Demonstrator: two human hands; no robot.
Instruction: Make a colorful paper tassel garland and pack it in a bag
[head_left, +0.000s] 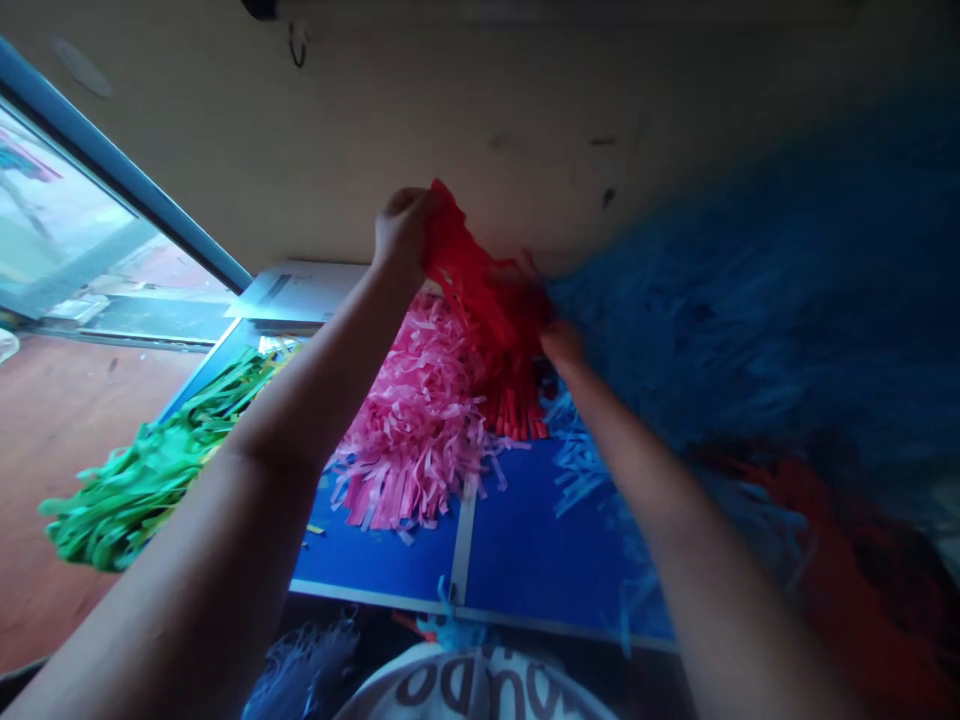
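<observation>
My left hand (401, 232) is closed around the upper end of a bundle of red paper fringe (480, 300), which hangs down over the table. My right hand (561, 345) grips the bundle's right side, with its fingers hidden in the strips. Beneath the red strips lies a heap of pink paper fringe (409, 430). A large, blurred mass of blue paper fringe (750, 290) fills the right of the view, just past my right hand.
Green paper fringe (150, 470) hangs over the left edge of the blue table (382, 550). Dark red fringe (847, 570) lies at lower right. A white sheet (296, 292) rests against the cream wall (375, 120), beside a window (60, 220). A brown floor (67, 450) shows at left.
</observation>
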